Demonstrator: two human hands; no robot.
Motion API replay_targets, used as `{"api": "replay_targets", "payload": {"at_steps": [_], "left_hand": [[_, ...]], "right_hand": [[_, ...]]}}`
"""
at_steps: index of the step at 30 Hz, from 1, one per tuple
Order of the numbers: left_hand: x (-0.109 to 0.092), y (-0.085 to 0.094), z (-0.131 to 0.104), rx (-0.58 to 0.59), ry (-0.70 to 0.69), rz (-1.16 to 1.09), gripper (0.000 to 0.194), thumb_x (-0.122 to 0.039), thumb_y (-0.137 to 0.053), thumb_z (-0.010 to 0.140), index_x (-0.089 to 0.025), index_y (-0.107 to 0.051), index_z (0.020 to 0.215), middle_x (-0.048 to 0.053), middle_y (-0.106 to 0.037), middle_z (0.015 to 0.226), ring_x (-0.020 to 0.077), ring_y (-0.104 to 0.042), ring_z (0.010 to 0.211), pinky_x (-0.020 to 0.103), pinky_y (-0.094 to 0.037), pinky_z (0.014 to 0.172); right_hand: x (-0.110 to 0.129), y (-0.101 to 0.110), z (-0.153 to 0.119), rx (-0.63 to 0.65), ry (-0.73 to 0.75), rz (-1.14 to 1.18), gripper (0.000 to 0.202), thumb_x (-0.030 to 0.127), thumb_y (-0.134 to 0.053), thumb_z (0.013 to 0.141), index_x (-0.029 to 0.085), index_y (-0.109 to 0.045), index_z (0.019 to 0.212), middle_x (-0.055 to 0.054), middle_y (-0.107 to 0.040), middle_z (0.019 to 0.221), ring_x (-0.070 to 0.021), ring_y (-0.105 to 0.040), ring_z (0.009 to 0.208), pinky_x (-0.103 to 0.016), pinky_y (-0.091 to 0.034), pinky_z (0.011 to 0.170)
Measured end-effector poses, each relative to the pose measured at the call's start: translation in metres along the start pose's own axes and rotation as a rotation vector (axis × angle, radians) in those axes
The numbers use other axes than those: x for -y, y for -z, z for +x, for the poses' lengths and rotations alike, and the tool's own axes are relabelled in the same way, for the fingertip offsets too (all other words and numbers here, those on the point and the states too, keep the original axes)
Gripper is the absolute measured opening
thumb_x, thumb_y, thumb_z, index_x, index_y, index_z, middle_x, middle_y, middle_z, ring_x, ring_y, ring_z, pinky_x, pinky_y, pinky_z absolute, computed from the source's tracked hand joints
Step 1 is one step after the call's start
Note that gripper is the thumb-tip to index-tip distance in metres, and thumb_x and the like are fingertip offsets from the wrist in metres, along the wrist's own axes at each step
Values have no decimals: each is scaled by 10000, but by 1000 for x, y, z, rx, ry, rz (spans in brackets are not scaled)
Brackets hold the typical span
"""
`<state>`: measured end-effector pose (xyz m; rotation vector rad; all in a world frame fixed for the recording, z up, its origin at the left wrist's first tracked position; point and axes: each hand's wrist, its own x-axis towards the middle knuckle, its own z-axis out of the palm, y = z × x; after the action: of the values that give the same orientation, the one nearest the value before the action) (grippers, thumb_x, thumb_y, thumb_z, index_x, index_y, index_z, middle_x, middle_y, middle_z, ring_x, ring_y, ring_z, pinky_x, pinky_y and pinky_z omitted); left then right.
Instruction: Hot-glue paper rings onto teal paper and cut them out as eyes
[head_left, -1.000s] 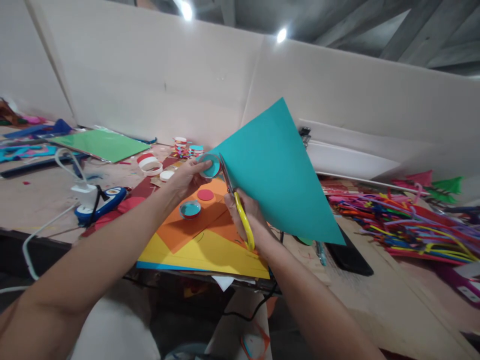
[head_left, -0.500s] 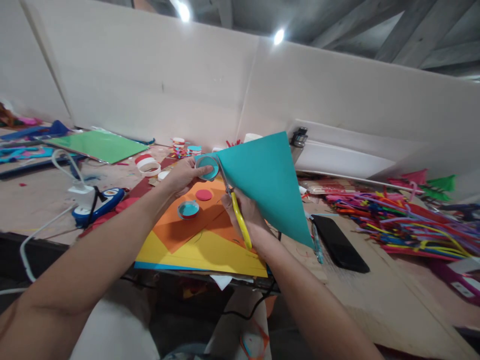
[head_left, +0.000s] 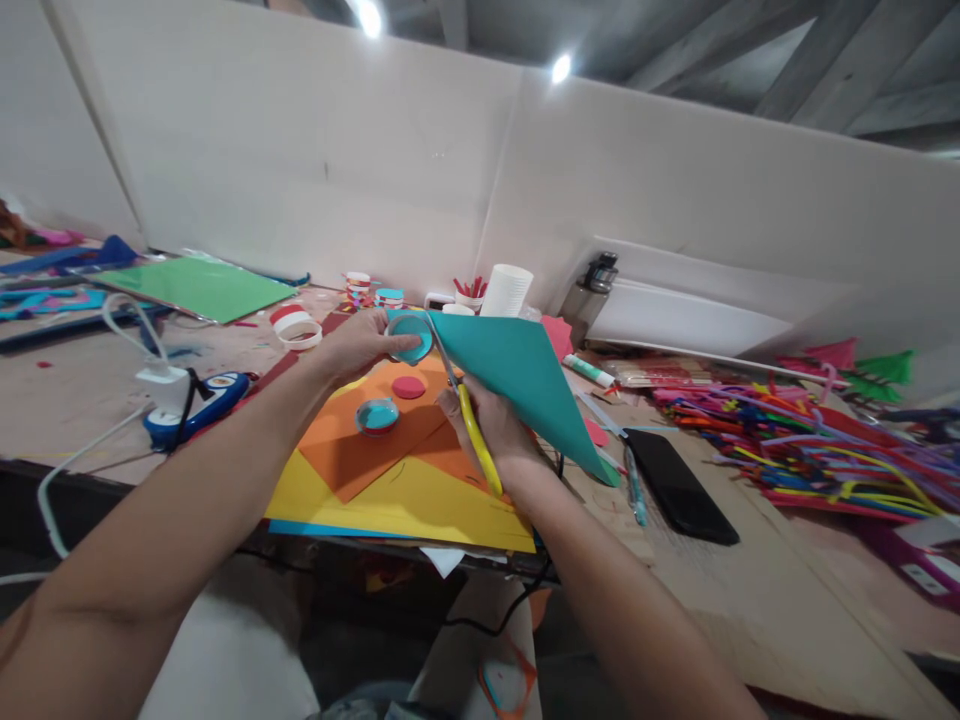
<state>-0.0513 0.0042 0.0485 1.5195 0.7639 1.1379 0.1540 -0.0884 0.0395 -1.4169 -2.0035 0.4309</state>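
Note:
My left hand [head_left: 364, 345] pinches a round clear-rimmed lid [head_left: 411, 325] against the corner of a teal paper sheet [head_left: 517, 365], thumb on top. Yellow-handled scissors [head_left: 478, 440] are in my right hand [head_left: 491, 425], their blades pointing up at the sheet beside the lid. From there the sheet slopes down to the right, over my right wrist. Below my hands, a small round dish [head_left: 376, 417] with teal inside and a pink paper disc [head_left: 409, 387] lie on orange paper [head_left: 352, 460], over yellow paper [head_left: 405, 510].
A black phone [head_left: 681, 485] and a pen [head_left: 634, 485] lie at right, near many colourful pipe cleaners [head_left: 795, 440]. Stacked white cups [head_left: 508, 290] and a bottle [head_left: 592, 290] stand behind. At left are a blue power strip [head_left: 196, 408] and green sheets [head_left: 199, 288].
The teal sheet's upper edge has dropped, uncovering the cups, a glue tube and pink paper behind it. Both hands have shifted only slightly.

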Motion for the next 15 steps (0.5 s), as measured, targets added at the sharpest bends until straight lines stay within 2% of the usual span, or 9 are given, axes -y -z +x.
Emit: {"api": "replay_targets", "payload": {"at_steps": [6, 10, 15], "left_hand": [[-11, -4, -9, -12, 50, 34, 197, -292, -806, 675, -141, -732, 777, 46, -682, 750, 144, -587, 680, 266, -454, 648], [0, 2, -4, 47, 51, 48, 256, -336, -840, 638, -139, -722, 752, 30, -670, 714, 127, -572, 641, 252, -445, 622], [8, 5, 0, 61, 61, 57, 285, -376, -842, 640, -145, -722, 755, 33, -681, 731, 131, -585, 655, 255, -452, 633]], "right_hand": [[-2, 0, -2, -5, 10, -39, 381, 561, -446, 930, 236, -460, 732, 2, -542, 687, -169, -488, 669, -283, -331, 619], [-7, -6, 2, -54, 85, -56, 364, 560, -422, 937, 230, -512, 810, -38, -618, 801, -199, -530, 767, -299, -369, 689], [-4, -4, 1, -15, 23, -19, 362, 551, -445, 934, 228, -506, 782, -15, -594, 740, -182, -519, 719, -289, -371, 669]]}}
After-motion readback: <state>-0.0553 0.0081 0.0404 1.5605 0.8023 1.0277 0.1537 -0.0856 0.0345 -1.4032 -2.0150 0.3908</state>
